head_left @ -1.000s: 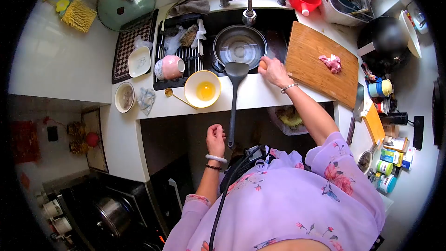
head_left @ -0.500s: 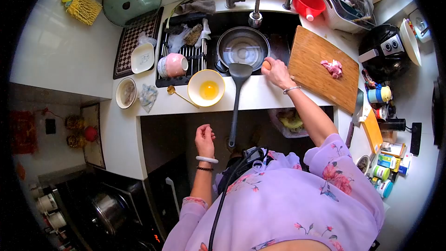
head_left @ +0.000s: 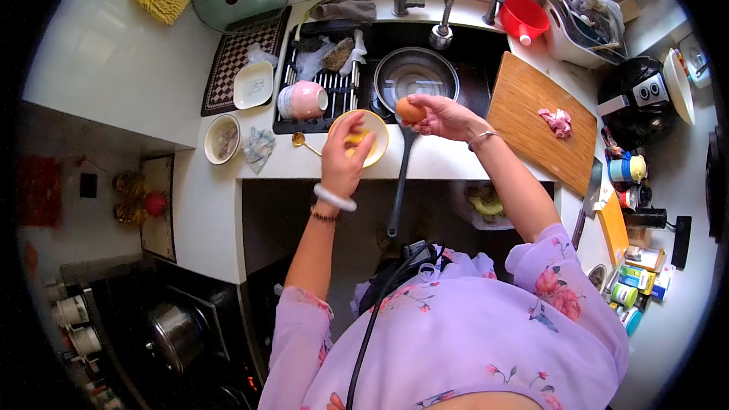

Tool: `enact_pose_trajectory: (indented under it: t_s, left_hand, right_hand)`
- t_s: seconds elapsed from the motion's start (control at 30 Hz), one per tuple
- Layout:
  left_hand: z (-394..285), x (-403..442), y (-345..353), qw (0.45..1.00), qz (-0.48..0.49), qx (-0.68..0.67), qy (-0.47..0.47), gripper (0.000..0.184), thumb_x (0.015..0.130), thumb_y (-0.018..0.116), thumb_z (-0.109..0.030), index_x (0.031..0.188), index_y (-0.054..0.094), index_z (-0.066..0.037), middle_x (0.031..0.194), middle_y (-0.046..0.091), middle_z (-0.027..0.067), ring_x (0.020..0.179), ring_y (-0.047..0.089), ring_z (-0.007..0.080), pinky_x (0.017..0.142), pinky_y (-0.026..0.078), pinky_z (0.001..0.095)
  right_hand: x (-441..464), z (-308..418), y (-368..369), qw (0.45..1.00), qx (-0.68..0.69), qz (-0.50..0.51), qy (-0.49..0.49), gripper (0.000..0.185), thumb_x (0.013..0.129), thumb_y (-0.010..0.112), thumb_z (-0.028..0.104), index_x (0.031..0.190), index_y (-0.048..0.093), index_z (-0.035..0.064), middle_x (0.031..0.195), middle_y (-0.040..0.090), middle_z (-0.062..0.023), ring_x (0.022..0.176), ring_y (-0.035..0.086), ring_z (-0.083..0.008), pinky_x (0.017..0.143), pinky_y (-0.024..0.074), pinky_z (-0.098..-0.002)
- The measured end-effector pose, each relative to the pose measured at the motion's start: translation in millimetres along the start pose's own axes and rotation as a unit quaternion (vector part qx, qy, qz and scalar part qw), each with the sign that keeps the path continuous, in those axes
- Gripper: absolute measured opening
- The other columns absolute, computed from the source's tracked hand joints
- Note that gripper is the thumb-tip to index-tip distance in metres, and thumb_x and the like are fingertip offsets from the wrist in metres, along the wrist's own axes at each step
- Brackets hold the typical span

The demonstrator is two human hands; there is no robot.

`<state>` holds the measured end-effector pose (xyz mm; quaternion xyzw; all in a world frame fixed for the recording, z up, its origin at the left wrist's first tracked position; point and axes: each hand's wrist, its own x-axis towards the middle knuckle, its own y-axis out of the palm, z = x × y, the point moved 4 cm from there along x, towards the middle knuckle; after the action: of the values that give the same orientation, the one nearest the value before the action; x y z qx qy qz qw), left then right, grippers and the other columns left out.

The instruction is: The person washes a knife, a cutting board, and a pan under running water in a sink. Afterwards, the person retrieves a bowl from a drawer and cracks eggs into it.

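Note:
My right hand point(head_left: 448, 118) is closed around a brown egg point(head_left: 410, 110), held up near the front rim of a dark frying pan point(head_left: 416, 80). My left hand point(head_left: 344, 158) is raised with its fingers apart over a white bowl point(head_left: 380, 149) with a yellow rim, hiding part of it. Some yellow egg yolk shows between my left fingers, inside the bowl. A long grey handle point(head_left: 400, 182) runs from the pan over the counter edge. Left of the bowl lies a gold spoon point(head_left: 299, 140).
The pan sits in a dark sink under a faucet point(head_left: 443, 30). A wooden cutting board point(head_left: 524, 106) with a piece of raw meat point(head_left: 558, 122) is on the right. A pink bowl point(head_left: 305, 99) lies tipped on the drying rack. A small bowl point(head_left: 222, 139) stands further left.
My right hand has lifted the egg from beside the pan and brought it left. My left hand has risen from below the counter edge to above the bowl, its fingers spreading.

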<state>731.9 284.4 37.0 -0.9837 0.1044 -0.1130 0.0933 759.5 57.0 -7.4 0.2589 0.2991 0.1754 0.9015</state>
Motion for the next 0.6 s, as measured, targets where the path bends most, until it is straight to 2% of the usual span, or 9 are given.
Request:
enact_pose_trajectory:
  t_s: [0.07,0.13,0.27,0.33,0.4,0.47,0.5,0.53,0.6]
  left_hand:
    - [-8.2,21.7,6.4,0.997,0.076,-0.01,0.015,0.045,0.086,0.072,-0.014,0.127,0.057,-0.004,0.112,0.062,0.0086,0.097,0.061,0.0155,0.079,0.052,0.0272]
    - [3.5,34.1,6.9,0.988,0.133,-0.067,-0.027,0.043,0.086,0.072,-0.014,0.125,0.058,-0.003,0.111,0.063,0.008,0.097,0.062,0.0141,0.081,0.053,0.0265]
    - [13.8,37.1,-7.1,0.981,0.14,-0.121,-0.065,0.035,0.086,0.07,-0.011,0.117,0.056,-0.002,0.104,0.064,0.0088,0.092,0.064,0.0137,0.083,0.053,0.026]
    - [17.2,35.5,-13.6,0.978,0.132,-0.139,-0.084,0.033,0.086,0.071,-0.01,0.114,0.055,-0.002,0.102,0.064,0.0087,0.093,0.065,0.0144,0.083,0.053,0.0259]
    - [34.1,33.8,-16.5,0.976,0.107,-0.159,-0.101,0.033,0.085,0.072,-0.01,0.112,0.056,-0.001,0.102,0.065,0.0086,0.091,0.065,0.0139,0.082,0.053,0.0265]
    - [46.2,31.9,-19.7,0.976,0.08,-0.162,-0.123,0.033,0.084,0.072,-0.012,0.111,0.057,0.0,0.098,0.066,0.0088,0.089,0.065,0.0136,0.08,0.054,0.0264]
    - [48.0,31.6,-21.0,0.976,0.076,-0.163,-0.124,0.033,0.084,0.072,-0.012,0.111,0.057,0.0,0.098,0.066,0.0088,0.089,0.065,0.0136,0.08,0.054,0.0264]
    - [51.9,31.7,-22.8,0.979,0.059,-0.13,-0.144,0.034,0.082,0.073,-0.014,0.109,0.058,0.001,0.097,0.067,0.01,0.088,0.066,0.0146,0.079,0.054,0.0271]
    - [59.0,32.5,-22.6,0.981,0.044,-0.096,-0.165,0.035,0.081,0.073,-0.016,0.107,0.059,0.002,0.095,0.068,0.0112,0.087,0.066,0.0157,0.078,0.054,0.0277]
  right_hand:
    - [4.5,5.9,27.3,1.0,-0.017,0.025,0.003,0.042,0.093,0.064,0.037,0.117,0.056,0.0039,0.097,0.065,-0.0125,0.069,0.062,-0.0108,0.061,0.0533,-0.0189]
    - [11.0,8.7,49.2,0.996,-0.064,0.063,-0.002,0.042,0.093,0.064,0.036,0.118,0.056,0.0027,0.098,0.064,-0.0107,0.069,0.063,-0.0114,0.061,0.0541,-0.0201]
    - [27.3,6.0,65.5,0.994,-0.101,0.042,0.01,0.041,0.096,0.06,0.034,0.121,0.054,0.0016,0.096,0.063,-0.0087,0.071,0.064,-0.0124,0.059,0.0541,-0.02]
    - [29.4,6.8,72.4,0.982,-0.19,0.004,0.015,0.043,0.099,0.056,0.036,0.122,0.053,-0.0001,0.098,0.065,-0.0098,0.07,0.066,-0.012,0.059,0.054,-0.0185]
    - [36.5,5.6,74.7,0.964,-0.264,-0.024,0.001,0.044,0.096,0.059,0.036,0.119,0.056,-0.0019,0.103,0.067,-0.0122,0.078,0.068,-0.0147,0.065,0.0545,-0.0225]
    - [30.9,11.0,85.3,0.912,-0.386,-0.023,-0.139,0.044,0.094,0.062,0.031,0.121,0.055,-0.003,0.104,0.068,-0.0131,0.087,0.068,-0.0179,0.075,0.0546,-0.0269]
    - [30.8,8.9,88.5,0.904,-0.386,-0.015,-0.186,0.042,0.089,0.066,0.024,0.121,0.057,-0.0016,0.104,0.069,-0.0141,0.095,0.066,-0.0195,0.082,0.0531,-0.0311]
    - [31.0,6.3,90.3,0.904,-0.386,-0.013,-0.184,0.042,0.089,0.066,0.024,0.121,0.057,-0.0016,0.104,0.069,-0.0141,0.095,0.066,-0.0195,0.082,0.0531,-0.0311]
    - [26.3,8.4,101.7,0.815,-0.528,-0.041,-0.237,0.041,0.084,0.069,0.02,0.12,0.059,0.0007,0.106,0.068,-0.0153,0.094,0.066,-0.0201,0.084,0.0531,-0.0323]
